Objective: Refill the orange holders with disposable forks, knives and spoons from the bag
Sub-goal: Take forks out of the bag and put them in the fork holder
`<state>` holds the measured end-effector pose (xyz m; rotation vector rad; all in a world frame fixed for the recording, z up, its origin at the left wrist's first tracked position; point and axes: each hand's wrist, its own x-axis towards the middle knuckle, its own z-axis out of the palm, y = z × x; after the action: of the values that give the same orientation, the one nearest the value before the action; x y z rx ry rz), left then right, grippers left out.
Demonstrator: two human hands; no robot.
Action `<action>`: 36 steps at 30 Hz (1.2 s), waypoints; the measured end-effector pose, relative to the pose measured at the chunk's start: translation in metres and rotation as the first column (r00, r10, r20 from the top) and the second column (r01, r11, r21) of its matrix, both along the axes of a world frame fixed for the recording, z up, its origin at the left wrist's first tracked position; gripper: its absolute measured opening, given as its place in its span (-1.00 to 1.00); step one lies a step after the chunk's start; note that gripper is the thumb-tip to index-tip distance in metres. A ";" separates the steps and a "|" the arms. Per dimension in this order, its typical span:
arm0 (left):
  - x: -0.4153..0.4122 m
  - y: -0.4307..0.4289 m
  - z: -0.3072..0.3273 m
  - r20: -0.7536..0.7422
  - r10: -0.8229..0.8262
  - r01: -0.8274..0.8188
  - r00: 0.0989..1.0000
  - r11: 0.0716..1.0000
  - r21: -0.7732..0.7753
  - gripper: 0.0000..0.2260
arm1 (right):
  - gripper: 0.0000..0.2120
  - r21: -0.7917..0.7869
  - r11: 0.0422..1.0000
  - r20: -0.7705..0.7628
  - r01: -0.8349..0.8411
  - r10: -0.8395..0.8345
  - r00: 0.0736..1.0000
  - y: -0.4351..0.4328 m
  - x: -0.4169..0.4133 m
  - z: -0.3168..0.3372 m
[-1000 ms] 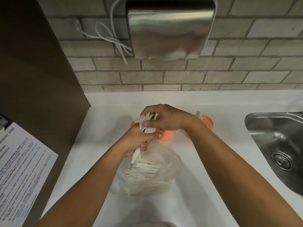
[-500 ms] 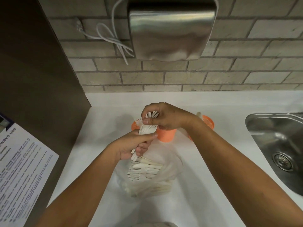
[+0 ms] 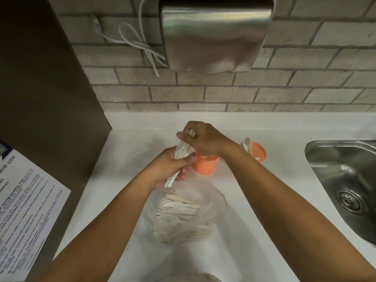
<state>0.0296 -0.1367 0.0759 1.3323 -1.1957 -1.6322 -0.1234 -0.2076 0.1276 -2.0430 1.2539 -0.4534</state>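
A white counter (image 3: pixel 126 200) has a sink (image 3: pixel 345 180) set into it. Well left of the sink lies a clear bag (image 3: pixel 215 206) of pale cutlery (image 3: pixel 179 208). A mesh orange holder (image 3: pixel 257 152) stands nearer the sink, a solid orange holder (image 3: pixel 205 166) farther.

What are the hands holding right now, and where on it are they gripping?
A bundle of white plastic forks. The left hand grips it round the handles; the right hand pinches the tine ends at the top.

Head view, the only one: I look forward and down from above the white counter (image 3: pixel 130 151), close over it, facing the brick wall (image 3: pixel 203 94); a dark panel (image 3: pixel 50 98) bounds the frame's left edge, the sink (image 3: pixel 335 159) its right.
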 end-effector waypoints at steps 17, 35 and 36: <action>0.014 -0.043 0.018 0.305 0.080 0.031 0.949 0.940 -0.341 -0.74 | -0.89 -0.382 0.923 0.250 0.047 0.054 0.967 -0.012 0.029 0.008; 0.038 -0.029 -0.033 0.613 0.302 -0.063 0.730 0.923 -0.379 -0.23 | -0.62 -0.217 0.974 0.012 -0.064 0.068 0.998 -0.011 0.014 -0.059; 0.038 -0.029 -0.034 0.618 0.323 -0.079 0.717 0.918 -0.388 -0.25 | -0.60 -0.245 0.969 -0.006 -0.039 0.039 0.999 -0.011 0.012 -0.060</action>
<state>0.0681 -0.1656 0.0417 1.8146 -1.5774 -0.7187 -0.1110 -0.2185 0.0678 -2.2692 1.2053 -0.6152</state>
